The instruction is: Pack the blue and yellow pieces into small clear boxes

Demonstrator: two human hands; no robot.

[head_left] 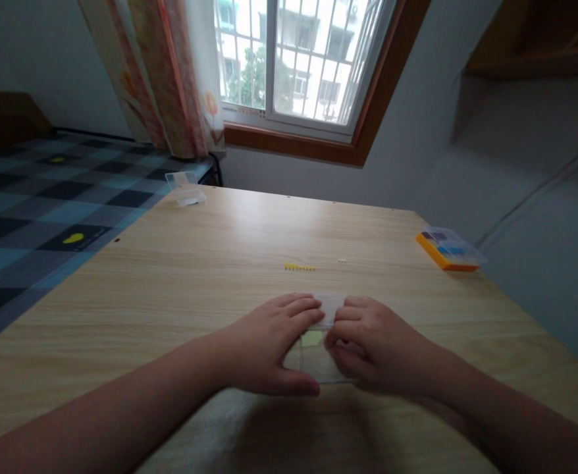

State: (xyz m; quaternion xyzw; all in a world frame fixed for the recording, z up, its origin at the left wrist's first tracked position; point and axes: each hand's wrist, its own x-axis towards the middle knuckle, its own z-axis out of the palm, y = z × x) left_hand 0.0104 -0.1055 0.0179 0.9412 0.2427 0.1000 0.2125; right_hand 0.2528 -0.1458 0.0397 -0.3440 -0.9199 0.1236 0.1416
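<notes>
A clear, flat plastic box (315, 363) lies on the table in front of me, with its lid folded back on the far side. Inside it shows a pale yellow-green piece (311, 338), perhaps paper. My left hand (264, 342) rests along the box's left side, fingers stretched out and thumb apart, steadying nothing else. Over the right side of the box, my right hand (375, 339) has its fingers curled together in a pinch; what is between the fingertips, if anything, is hidden. Beyond the box lie a row of tiny yellow pieces (299, 267) and several tiny pale pieces (341, 261).
The wooden table (170, 289) stretches away toward a barred window (309, 59). An open clear box (187, 191) stands at its far left corner. At the right edge sits an orange case (447, 253) with a clear lid. A bed (37, 204) with checked bedding adjoins the left side.
</notes>
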